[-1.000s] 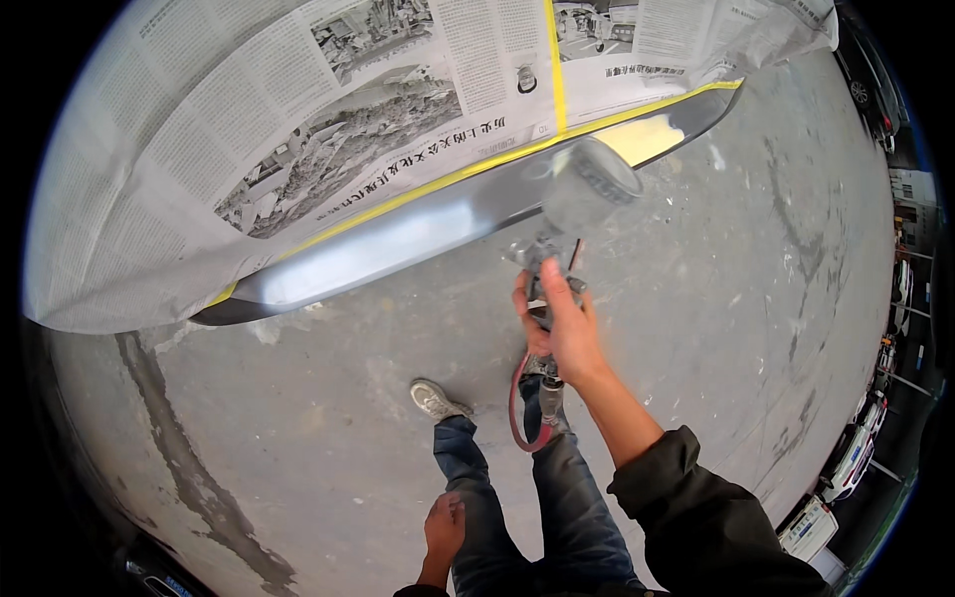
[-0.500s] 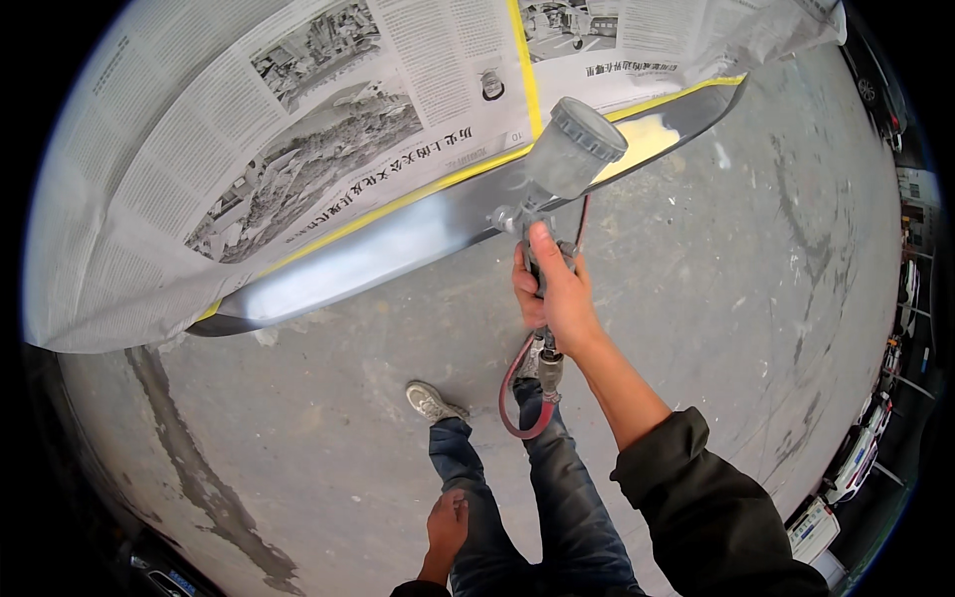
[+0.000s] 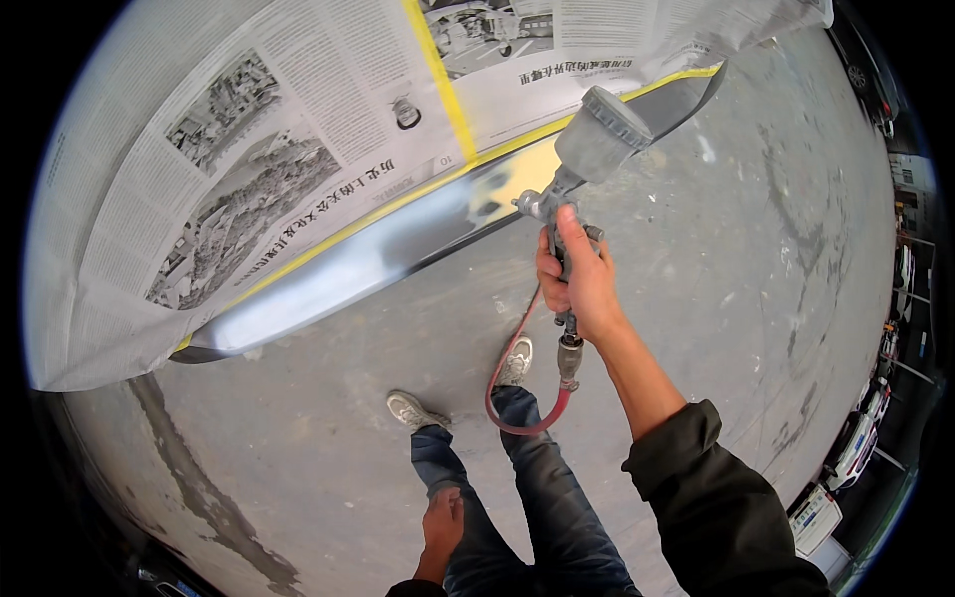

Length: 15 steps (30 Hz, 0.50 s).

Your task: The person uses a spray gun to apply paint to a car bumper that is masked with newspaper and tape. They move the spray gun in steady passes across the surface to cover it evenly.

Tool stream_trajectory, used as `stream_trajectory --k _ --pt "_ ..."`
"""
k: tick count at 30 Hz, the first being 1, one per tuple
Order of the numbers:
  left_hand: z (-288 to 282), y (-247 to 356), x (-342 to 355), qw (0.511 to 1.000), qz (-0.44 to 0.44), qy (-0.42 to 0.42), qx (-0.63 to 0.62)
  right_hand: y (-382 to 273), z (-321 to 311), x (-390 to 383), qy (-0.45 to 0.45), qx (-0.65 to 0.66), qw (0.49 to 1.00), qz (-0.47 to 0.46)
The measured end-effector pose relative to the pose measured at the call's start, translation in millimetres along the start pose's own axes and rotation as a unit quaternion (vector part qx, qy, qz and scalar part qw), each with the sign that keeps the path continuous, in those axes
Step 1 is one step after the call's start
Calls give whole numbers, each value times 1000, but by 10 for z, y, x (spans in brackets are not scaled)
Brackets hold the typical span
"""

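Note:
My right hand (image 3: 585, 289) is wrapped round the grip of a grey spray gun (image 3: 559, 214), thumb up along its back. The gun's paint cup (image 3: 604, 134) sits on top, tilted to the right, hiding part of the panel behind. From the gun's base a red hose (image 3: 532, 431) loops down and back up. The nozzle points left, close to a long, narrow car body panel (image 3: 308, 298). Whitish-grey coating covers its left stretch; a pale yellow patch (image 3: 532, 171) with dark blotches lies near the nozzle. My left hand (image 3: 443, 517) hangs by my left thigh, fingers curled, apparently holding nothing.
Newspaper sheets (image 3: 328, 90) cover the area beyond the panel, edged with yellow masking tape (image 3: 445, 95). My shoes (image 3: 413, 408) stand on the grey concrete floor (image 3: 696, 298), near the hose loop. Parked vehicles (image 3: 858, 438) line the far right.
The spray gun has travelled right along the panel, from left of the yellow patch to beside it. The view has shifted, and the hose loop hangs wider. My left hand stays by my thigh.

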<state>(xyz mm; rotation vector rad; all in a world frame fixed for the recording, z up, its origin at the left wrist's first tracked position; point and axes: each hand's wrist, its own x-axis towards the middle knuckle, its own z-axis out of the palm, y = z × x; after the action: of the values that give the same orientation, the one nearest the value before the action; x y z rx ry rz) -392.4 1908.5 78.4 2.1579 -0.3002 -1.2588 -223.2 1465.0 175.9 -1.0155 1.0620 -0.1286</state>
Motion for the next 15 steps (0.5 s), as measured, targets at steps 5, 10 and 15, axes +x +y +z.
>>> stream_trajectory --k 5,10,15 --pt "137 191 80 1000 -23 -4 5 -174 -321 113 10 -6 1000 -5" --pt "275 379 132 999 -34 -10 1 -352 -656 227 20 -10 1000 -18" --pt "411 567 193 999 -30 -11 17 -522 -977 381 24 -5 999 -32"
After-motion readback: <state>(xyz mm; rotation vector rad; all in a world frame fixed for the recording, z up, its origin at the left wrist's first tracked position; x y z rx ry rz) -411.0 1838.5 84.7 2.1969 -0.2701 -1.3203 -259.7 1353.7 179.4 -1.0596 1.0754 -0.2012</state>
